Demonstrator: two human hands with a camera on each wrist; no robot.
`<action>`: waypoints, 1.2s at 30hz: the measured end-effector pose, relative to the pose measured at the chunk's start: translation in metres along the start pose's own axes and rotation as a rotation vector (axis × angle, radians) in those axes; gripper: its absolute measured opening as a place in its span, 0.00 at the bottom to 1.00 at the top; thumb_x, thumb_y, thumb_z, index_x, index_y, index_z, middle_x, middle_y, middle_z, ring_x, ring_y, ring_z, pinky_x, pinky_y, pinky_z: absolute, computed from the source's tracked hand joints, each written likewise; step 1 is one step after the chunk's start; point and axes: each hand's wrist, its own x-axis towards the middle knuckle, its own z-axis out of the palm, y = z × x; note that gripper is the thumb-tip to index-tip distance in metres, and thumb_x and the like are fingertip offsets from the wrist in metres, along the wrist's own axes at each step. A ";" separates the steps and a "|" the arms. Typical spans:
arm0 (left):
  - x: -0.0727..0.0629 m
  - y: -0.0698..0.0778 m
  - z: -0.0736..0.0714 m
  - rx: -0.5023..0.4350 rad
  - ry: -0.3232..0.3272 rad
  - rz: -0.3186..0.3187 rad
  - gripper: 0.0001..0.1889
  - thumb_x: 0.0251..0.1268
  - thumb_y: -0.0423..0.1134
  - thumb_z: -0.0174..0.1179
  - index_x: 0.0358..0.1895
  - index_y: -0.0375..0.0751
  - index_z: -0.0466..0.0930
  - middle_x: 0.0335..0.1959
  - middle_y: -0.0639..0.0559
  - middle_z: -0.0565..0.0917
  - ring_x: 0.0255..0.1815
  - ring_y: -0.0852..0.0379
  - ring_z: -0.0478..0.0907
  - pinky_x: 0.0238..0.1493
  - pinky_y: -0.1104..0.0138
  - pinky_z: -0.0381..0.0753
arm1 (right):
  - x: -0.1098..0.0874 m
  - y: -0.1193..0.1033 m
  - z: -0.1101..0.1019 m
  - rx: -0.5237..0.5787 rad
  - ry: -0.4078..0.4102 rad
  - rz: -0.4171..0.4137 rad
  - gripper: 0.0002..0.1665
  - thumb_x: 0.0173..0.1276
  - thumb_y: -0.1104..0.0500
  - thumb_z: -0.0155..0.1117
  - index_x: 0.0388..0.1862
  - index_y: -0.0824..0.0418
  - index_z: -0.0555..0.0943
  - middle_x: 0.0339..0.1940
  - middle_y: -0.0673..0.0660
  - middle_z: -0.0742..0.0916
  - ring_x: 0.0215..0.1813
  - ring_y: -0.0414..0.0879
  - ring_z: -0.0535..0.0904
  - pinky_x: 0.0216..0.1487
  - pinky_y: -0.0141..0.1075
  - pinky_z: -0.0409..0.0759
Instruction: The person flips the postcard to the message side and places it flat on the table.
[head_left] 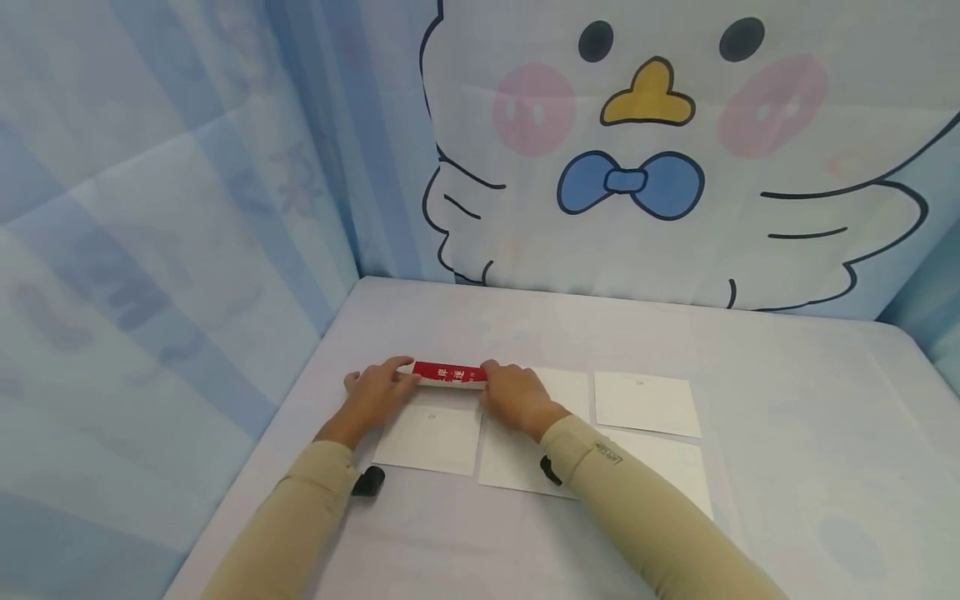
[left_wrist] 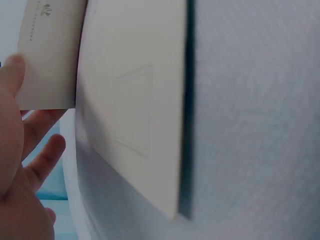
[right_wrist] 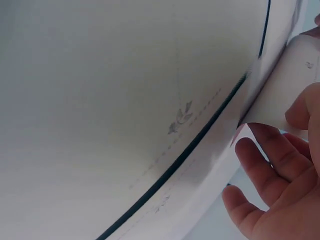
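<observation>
A red-and-white card (head_left: 450, 373) with white lettering is held by its two short ends, between both hands. My left hand (head_left: 375, 398) pinches its left end, thumb on the near side. At the right end my right hand (head_left: 517, 398) pinches it between thumb and fingers. Both wrist views show a pale near face of this card (left_wrist: 52, 55), with small grey print, standing up from the table. Just in front of it lies a white card (head_left: 429, 437). Beneath the right hand and wrist is another white card (head_left: 517, 458), partly covered.
Further right, a white card (head_left: 647, 404) lies at the back and another (head_left: 671, 467) in front, partly hidden by the right sleeve. One more card (head_left: 566, 387) lies right of the right hand. A blue curtain (head_left: 187, 208) borders the pale table (head_left: 787, 467) on the left.
</observation>
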 end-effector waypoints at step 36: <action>0.002 0.004 -0.018 -0.418 0.253 0.019 0.13 0.71 0.31 0.57 0.53 0.35 0.67 0.48 0.37 0.80 0.51 0.42 0.80 0.51 0.52 0.80 | 0.000 0.006 -0.003 0.452 0.351 -0.015 0.10 0.70 0.66 0.59 0.47 0.66 0.71 0.37 0.57 0.81 0.38 0.50 0.78 0.43 0.42 0.79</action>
